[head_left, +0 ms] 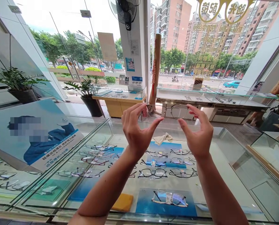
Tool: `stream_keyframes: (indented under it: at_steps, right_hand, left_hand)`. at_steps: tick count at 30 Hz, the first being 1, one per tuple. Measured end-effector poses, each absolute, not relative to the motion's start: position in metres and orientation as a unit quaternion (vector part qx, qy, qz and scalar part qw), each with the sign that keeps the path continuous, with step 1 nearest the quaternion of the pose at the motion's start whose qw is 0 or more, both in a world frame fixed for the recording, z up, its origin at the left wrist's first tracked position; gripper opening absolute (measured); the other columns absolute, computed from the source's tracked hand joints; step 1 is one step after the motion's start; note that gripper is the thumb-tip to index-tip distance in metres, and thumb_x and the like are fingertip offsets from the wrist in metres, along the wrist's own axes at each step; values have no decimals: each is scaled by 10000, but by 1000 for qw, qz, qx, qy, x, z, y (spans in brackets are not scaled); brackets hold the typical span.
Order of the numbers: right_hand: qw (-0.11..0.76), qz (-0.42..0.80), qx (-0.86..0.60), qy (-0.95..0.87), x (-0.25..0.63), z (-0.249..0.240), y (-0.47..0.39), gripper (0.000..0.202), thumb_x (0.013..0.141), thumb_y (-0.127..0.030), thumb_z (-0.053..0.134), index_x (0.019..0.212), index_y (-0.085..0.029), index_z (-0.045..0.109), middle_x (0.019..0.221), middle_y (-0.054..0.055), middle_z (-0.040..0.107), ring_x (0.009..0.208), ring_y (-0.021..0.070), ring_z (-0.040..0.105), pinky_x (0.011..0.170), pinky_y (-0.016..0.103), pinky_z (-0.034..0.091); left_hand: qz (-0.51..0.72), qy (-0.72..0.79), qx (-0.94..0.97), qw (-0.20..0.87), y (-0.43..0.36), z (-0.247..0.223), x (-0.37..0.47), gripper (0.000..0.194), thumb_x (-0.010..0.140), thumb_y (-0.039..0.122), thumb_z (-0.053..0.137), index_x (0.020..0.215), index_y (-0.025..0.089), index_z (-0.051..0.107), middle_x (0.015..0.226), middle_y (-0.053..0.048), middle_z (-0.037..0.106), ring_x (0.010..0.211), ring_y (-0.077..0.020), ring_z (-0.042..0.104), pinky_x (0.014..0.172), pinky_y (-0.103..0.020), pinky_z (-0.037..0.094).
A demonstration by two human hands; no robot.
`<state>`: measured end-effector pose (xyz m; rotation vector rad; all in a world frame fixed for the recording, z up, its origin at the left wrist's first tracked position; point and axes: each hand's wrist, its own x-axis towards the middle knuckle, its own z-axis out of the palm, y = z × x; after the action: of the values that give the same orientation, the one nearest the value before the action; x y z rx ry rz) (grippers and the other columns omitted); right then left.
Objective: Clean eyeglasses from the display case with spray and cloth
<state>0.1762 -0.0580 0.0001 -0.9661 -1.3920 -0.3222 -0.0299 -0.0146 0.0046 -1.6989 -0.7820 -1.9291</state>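
Observation:
A pair of thin metal-framed eyeglasses (179, 111) is held up in front of me, above the glass display case (223, 184). My left hand (137, 132) grips its left end, fingers curled at the upper rim and thumb below. At the right end, the fingertips of my right hand (201, 134) touch the frame's upper corner, with the thumb under the lens. The lenses are clear and the street side of the room shows through them. Beneath my hands, several eyeglasses (153, 173) lie in rows inside the case. A crumpled beige cloth (163, 138) rests behind them.
A poster board (60, 150) stands on the left part of the counter. One larger pair of glasses (169, 198) and a yellow-orange item (122, 202) lie near the case's front. Farther back are potted plants (90, 103), a wooden post (156, 68) and low display counters (214, 97) by the windows.

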Motion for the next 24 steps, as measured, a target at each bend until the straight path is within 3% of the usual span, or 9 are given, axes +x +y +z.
stream_keyframes:
  at_steps: [7,18,24]
  right_hand:
    - [650,-110,-431,-616,178,-5,-50,497,959,-406,782,1425,-279,664,1358,96,760,1176,293,743,1021,527,614]
    - [657,-169,-412,-608,170,2,-61,446,970,-357,764,1386,-290,619,1315,86,705,1188,295,704,1007,522,613]
    - [659,-159,-412,-608,170,1,-61,447,959,-340,776,1377,-281,626,1322,89,696,1214,300,685,997,515,616]
  left_hand:
    - [-699,-271,-611,252,-16,3,-28,642,781,471,970,1283,232,651,1214,-92,761,1138,-281,736,1017,-467,594]
    - [-696,-299,-643,110,-1,1,-28,616,790,477,958,1290,255,675,1229,-90,769,1121,-276,731,995,-469,586]
    - [-700,-295,-642,105,-2,1,-27,619,789,441,966,1298,244,674,1191,-86,758,1087,-261,717,939,-442,592]
